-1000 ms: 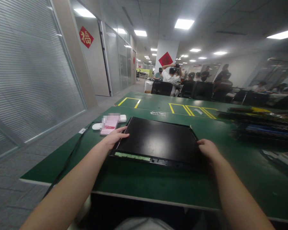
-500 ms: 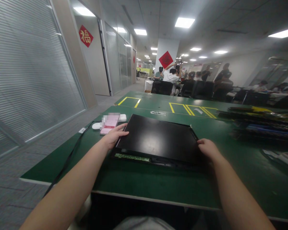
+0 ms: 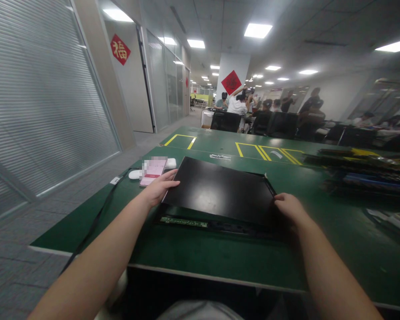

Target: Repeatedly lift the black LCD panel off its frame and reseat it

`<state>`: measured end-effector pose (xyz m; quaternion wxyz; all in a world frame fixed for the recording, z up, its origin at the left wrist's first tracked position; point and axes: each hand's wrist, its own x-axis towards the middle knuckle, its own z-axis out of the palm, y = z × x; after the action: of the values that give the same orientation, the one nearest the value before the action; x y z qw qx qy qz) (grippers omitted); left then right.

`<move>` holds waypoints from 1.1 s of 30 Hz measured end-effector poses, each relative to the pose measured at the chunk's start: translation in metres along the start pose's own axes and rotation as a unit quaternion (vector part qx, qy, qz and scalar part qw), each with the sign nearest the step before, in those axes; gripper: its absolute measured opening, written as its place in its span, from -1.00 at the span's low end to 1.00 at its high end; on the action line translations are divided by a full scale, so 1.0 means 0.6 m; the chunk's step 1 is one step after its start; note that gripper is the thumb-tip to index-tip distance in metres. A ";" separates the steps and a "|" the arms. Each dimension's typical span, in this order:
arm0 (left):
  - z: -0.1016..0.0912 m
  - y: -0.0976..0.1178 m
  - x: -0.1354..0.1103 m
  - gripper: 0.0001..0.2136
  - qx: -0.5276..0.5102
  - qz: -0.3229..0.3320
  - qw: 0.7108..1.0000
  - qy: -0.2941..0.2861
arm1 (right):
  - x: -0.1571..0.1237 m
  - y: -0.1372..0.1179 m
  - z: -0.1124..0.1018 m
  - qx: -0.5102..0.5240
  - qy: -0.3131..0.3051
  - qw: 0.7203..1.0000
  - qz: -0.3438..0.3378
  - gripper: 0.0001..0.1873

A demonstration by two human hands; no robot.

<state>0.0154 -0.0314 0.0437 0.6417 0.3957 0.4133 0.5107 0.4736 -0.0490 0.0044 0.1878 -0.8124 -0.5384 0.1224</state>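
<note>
A dark, glossy display panel [image 3: 216, 186] is held tilted over the green table, its left side raised. My left hand [image 3: 162, 189] grips its left edge, thumb on top and fingers beneath. At the opposite edge my right hand [image 3: 290, 206] is closed, thumb on the rim; its other fingers are hidden below. Under the panel lies a black frame [image 3: 240, 227], showing along the near side and at the far right corner. A narrow green circuit board [image 3: 183, 222] sits along that frame's near side.
Left of the panel, a pink-screened phone [image 3: 153, 172] lies by white rounded objects [image 3: 135, 175]. A black cable [image 3: 103, 209] runs over the left edge of the green table [image 3: 220, 262]. Stacked dark panels [image 3: 363, 178] stand at right. People sit and stand beyond black chairs [image 3: 226, 121].
The left side of the display panel has risen a little, widening the gap above the frame and circuit board. Both hands keep their places on its edges.
</note>
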 end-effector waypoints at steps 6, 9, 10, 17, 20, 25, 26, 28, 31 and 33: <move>0.008 0.006 -0.006 -0.37 -0.021 0.030 0.999 -0.030 | -0.002 -0.004 -0.004 0.007 -0.004 1.000 0.009 -0.61; 0.011 0.009 -0.008 -0.38 -0.026 0.038 0.998 -0.046 | -0.005 -0.006 -0.006 0.004 0.000 1.000 0.011 -0.63; 0.012 0.009 -0.008 -0.38 -0.026 0.041 0.998 -0.046 | -0.006 -0.006 -0.006 0.003 0.002 1.000 0.011 -0.65; 0.010 0.005 -0.005 -0.32 -0.022 0.069 0.996 -0.057 | -0.003 -0.004 -0.004 0.046 0.030 0.998 0.025 -0.58; 0.011 0.003 -0.005 -0.28 -0.027 0.090 0.994 -0.059 | 0.003 0.002 0.000 0.085 0.044 0.995 0.033 -0.54; 0.011 -0.001 -0.001 -0.22 -0.023 0.110 0.992 -0.063 | 0.000 0.002 0.002 0.187 0.033 0.980 0.058 -0.64; 0.009 -0.002 0.001 -0.22 -0.020 0.113 0.992 -0.061 | -0.002 0.000 0.002 0.204 0.028 0.976 0.073 -0.64; 0.004 -0.005 0.007 -0.23 -0.015 0.118 0.992 -0.053 | -0.005 -0.004 -0.001 0.228 0.021 0.968 0.098 -0.62; -0.006 -0.006 0.016 -0.30 -0.012 0.129 0.991 -0.028 | -0.007 -0.008 -0.006 0.259 0.030 0.961 0.096 -0.64; -0.012 -0.004 0.019 -0.35 -0.009 0.143 0.990 -0.009 | -0.006 -0.008 -0.011 0.288 0.060 0.954 0.065 -0.66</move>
<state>0.0112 -0.0200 0.0375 0.5696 0.4494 0.3421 0.5972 0.4709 -0.0519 0.0123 0.4373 -0.7628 -0.4143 0.2349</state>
